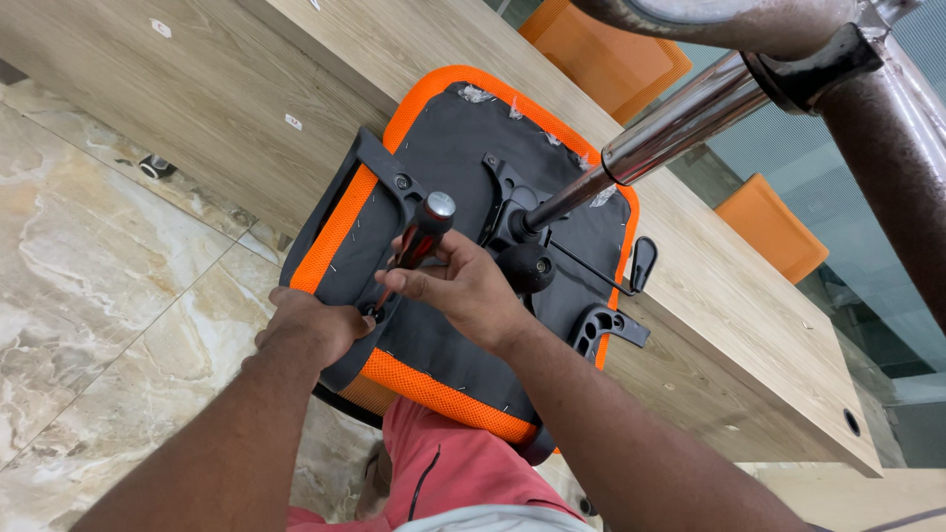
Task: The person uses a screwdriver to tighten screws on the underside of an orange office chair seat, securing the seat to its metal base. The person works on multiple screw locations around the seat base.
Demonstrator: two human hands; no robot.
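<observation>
Right now the right hand (pixel 463 291) has its grip closed around a red-and-black screwdriver with a chrome cap (pixel 419 239), tip down at a screw hole. The left hand (pixel 310 325) clamps shut on the black plastic armrest bracket (pixel 379 177) of the upturned orange-mesh office chair seat (pixel 443 177), which leans against a light wooden table (pixel 709 286). Small white square stickers (pixel 293 121) sit on the table side panel. The chrome gas-lift column (pixel 670 128) juts toward the camera.
</observation>
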